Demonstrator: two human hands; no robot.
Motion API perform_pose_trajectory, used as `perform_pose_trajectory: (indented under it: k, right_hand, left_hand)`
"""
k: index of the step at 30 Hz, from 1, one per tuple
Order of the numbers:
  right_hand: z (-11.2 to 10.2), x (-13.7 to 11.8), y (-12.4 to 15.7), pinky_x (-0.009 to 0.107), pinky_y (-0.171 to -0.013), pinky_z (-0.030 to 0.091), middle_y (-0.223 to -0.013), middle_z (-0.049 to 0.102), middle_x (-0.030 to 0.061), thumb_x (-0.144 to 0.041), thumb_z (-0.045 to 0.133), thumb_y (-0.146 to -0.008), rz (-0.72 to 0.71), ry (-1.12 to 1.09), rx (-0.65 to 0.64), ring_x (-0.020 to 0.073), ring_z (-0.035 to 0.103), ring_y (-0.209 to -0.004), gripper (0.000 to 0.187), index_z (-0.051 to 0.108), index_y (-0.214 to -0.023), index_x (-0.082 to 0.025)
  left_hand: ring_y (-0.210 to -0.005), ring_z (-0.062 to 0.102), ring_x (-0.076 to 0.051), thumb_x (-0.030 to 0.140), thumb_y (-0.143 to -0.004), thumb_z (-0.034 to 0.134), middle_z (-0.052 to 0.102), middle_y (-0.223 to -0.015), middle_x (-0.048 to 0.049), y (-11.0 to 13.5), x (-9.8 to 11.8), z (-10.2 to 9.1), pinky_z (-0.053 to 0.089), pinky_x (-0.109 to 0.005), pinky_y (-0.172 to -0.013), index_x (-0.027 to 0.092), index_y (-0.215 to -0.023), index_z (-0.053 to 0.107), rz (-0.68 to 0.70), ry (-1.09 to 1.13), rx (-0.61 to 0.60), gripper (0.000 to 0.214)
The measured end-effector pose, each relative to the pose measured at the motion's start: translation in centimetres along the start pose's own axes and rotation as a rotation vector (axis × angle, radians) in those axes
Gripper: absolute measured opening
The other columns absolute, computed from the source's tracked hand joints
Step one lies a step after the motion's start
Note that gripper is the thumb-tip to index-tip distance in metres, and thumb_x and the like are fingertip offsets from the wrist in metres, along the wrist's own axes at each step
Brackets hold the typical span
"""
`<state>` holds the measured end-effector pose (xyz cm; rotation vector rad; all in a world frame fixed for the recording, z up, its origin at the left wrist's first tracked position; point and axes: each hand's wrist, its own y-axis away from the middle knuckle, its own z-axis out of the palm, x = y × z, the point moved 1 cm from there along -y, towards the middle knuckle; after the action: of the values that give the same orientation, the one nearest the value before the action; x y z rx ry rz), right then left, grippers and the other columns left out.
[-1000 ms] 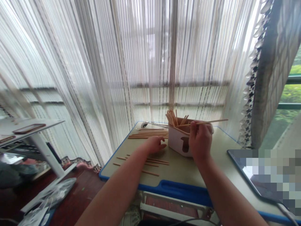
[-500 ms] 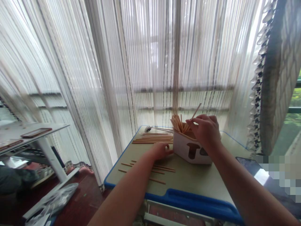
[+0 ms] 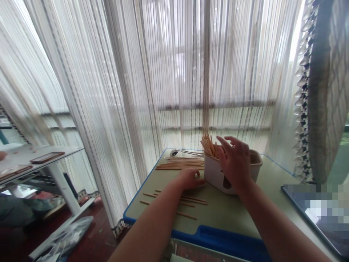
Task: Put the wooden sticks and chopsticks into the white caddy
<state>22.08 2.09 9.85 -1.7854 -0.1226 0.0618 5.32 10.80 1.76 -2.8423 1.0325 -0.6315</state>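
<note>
A white box (image 3: 214,174) with dark marks on its front stands on the table. Light wooden chopsticks (image 3: 208,146) lean upright in its left part. Over the front rim is my right hand (image 3: 236,158), fingers spread and holding nothing that I can see. My left hand (image 3: 189,178) rests on the tabletop just left of the box, its fingers bent and apart from the thumb, with nothing visible in it. Behind it lies a row of darker chopsticks (image 3: 177,165). Several loose chopsticks (image 3: 188,215) lie nearer me, partly hidden under my left forearm.
A metal ladle (image 3: 174,153) lies at the back left of the blue-edged table (image 3: 218,214). On the right is a dark flat screen (image 3: 308,211). Curtains (image 3: 180,72) hang behind. To the left stands another white table (image 3: 73,151) with brown-rimmed trays (image 3: 47,157).
My right hand has let go of the chopstick it was pinching above the box, and its fingers have spread. The left hand stays beside the box. The view has shifted slightly.
</note>
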Motion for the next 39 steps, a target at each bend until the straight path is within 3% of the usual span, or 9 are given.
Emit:
perform_pose_trajectory:
  k: [3, 7, 10, 13, 16, 23, 26, 32, 39]
  right_hand:
    - [0.0, 0.0, 0.1, 0.04, -0.089, 0.04, -0.116, 0.059, 0.0076, -0.029, 0.051, -0.085, 0.015, 0.01, -0.045, 0.0251, 0.049, -0.106, 0.037, 0.057, -0.121, -0.024]
    - [-0.5, 0.3, -0.4, 0.041, -0.091, 0.04, -0.132, 0.049, 0.0159, -0.04, 0.05, -0.084, 0.199, 0.082, -0.062, 0.0294, 0.049, -0.114, 0.052, 0.048, -0.129, -0.014]
    - [-1.0, 0.4, -0.7, 0.041, -0.087, 0.042, -0.126, 0.052, 0.0241, -0.045, 0.046, -0.085, 0.326, 0.155, -0.262, 0.0322, 0.053, -0.109, 0.066, 0.038, -0.135, -0.002]
    - [-1.4, 0.3, -0.8, 0.041, -0.08, 0.042, -0.104, 0.064, 0.0243, -0.049, 0.044, -0.085, 0.365, 0.208, -0.475, 0.0341, 0.057, -0.101, 0.074, 0.034, -0.136, 0.002]
    - [-1.6, 0.1, -0.8, 0.042, -0.08, 0.041, -0.097, 0.065, 0.0235, -0.047, 0.043, -0.085, 0.335, 0.22, -0.535, 0.0351, 0.055, -0.102, 0.072, 0.034, -0.138, 0.002]
    - [-1.4, -1.6, -0.2, 0.038, -0.084, 0.045, -0.109, 0.064, 0.0153, -0.037, 0.051, -0.083, 0.085, -0.013, -0.481, 0.0267, 0.057, -0.099, 0.074, 0.021, -0.146, -0.011]
    - [-1.3, -2.2, 0.2, 0.039, -0.088, 0.044, -0.113, 0.064, 0.0145, -0.036, 0.051, -0.084, 0.032, 0.028, -0.492, 0.0266, 0.056, -0.103, 0.067, 0.031, -0.143, -0.013]
    - [-0.7, -2.4, 0.4, 0.039, -0.095, 0.039, -0.128, 0.056, 0.0158, -0.034, 0.045, -0.087, 0.028, 0.094, -0.433, 0.0275, 0.049, -0.118, 0.051, 0.049, -0.13, -0.007]
    - [-0.7, -2.8, 0.7, 0.038, -0.085, 0.042, -0.103, 0.069, 0.0136, -0.034, 0.048, -0.086, 0.006, 0.165, -0.539, 0.0256, 0.061, -0.097, 0.043, 0.059, -0.119, -0.009]
  left_hand:
    - [-0.068, 0.056, -0.018, 0.063, -0.069, 0.059, 0.064, -0.077, -0.0035, 0.0, 0.1, -0.1, 0.04, -0.027, -0.063, 0.021, -0.091, 0.064, 0.006, -0.016, 0.002, 0.047]
    - [-0.07, 0.056, -0.018, 0.063, -0.07, 0.06, 0.065, -0.08, -0.0036, 0.0, -0.1, 0.0, 0.041, -0.027, -0.065, 0.021, -0.093, 0.064, 0.009, -0.021, 0.004, 0.048]
    - [-0.071, 0.057, -0.017, 0.064, -0.069, 0.058, 0.065, -0.081, -0.0034, 0.0, -0.2, 0.0, 0.042, -0.027, -0.066, 0.021, -0.095, 0.064, 0.012, -0.023, -0.009, 0.05]
    - [-0.071, 0.057, -0.017, 0.063, -0.069, 0.058, 0.065, -0.082, -0.0032, 0.1, -0.2, -0.1, 0.041, -0.026, -0.065, 0.021, -0.097, 0.064, 0.007, -0.032, -0.016, 0.05]
    - [-0.072, 0.058, -0.018, 0.064, -0.069, 0.058, 0.065, -0.082, -0.0036, 0.1, 0.0, -0.1, 0.041, -0.026, -0.065, 0.021, -0.098, 0.064, -0.009, -0.036, -0.02, 0.052]
    - [-0.075, 0.058, -0.019, 0.061, -0.07, 0.059, 0.066, -0.084, -0.0041, 0.4, 0.4, -0.6, 0.042, -0.027, -0.068, 0.021, -0.1, 0.064, -0.005, -0.056, -0.038, 0.05]
    - [-0.076, 0.059, -0.019, 0.06, -0.07, 0.06, 0.066, -0.085, -0.0049, 0.4, 0.5, -0.7, 0.042, -0.028, -0.07, 0.02, -0.1, 0.064, -0.005, -0.064, -0.048, 0.05]
    - [-0.075, 0.059, -0.019, 0.06, -0.07, 0.059, 0.066, -0.086, -0.0046, 0.4, 0.4, -0.6, 0.042, -0.028, -0.07, 0.021, -0.1, 0.064, 0.008, -0.059, -0.047, 0.049]
    - [-0.074, 0.058, -0.018, 0.06, -0.069, 0.06, 0.066, -0.084, -0.0038, 0.3, 0.1, -0.3, 0.042, -0.027, -0.068, 0.022, -0.1, 0.064, -0.001, -0.051, -0.04, 0.049]
